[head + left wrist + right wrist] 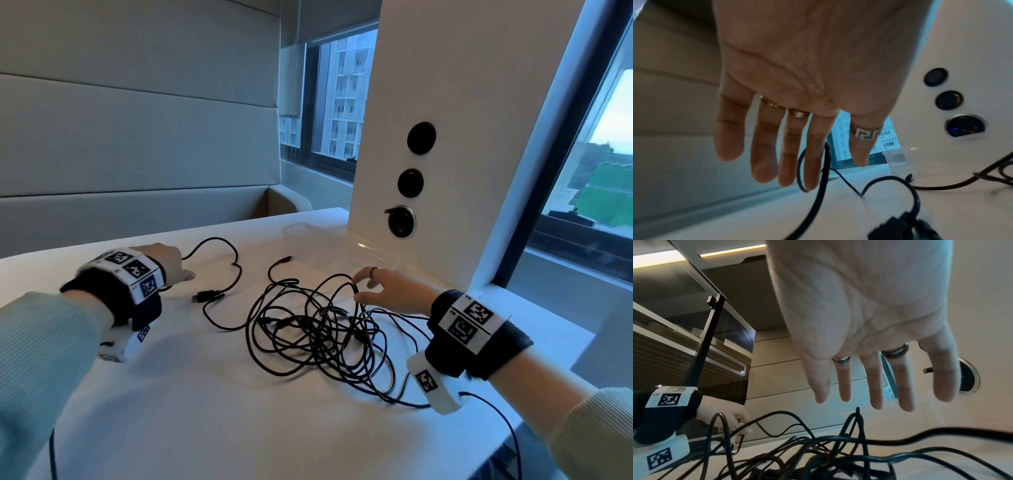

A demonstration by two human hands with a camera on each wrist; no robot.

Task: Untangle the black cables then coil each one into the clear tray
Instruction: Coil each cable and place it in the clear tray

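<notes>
Lying in a loose tangle on the white table point(212, 404), the black cables point(318, 329) sit just below and in front of the right hand point(387, 291). The right wrist view shows this hand's fingers point(875, 386) straight and spread, palm down, holding nothing; the uppermost loop point(857, 417) of the tangle rises to just beneath the fingertips. In the head view the fingertips appear to meet that raised loop point(354, 286), but whether they touch it cannot be told.

The left hand point(171, 262) is well apart from the tangle, at the far left of the table. Its fingers point(764, 146) are straight and relaxed, slightly spread. One cable strand point(823, 164) curves up beside the index finger and passes behind it; the fingers are not curled round it. From those fingertips the strand point(219, 241) arcs away across the table, bends back toward a connector plug point(205, 296) lying just right of the left wrist, and runs on into the tangle.

Beyond both sets of fingers stands a white column point(455, 144) with three round sockets point(411, 183). A clear tray point(898, 160) is visible at the column's base, past the left fingertips; its outline point(301, 228) in the head view is faint. Nothing coiled shows in it.
</notes>
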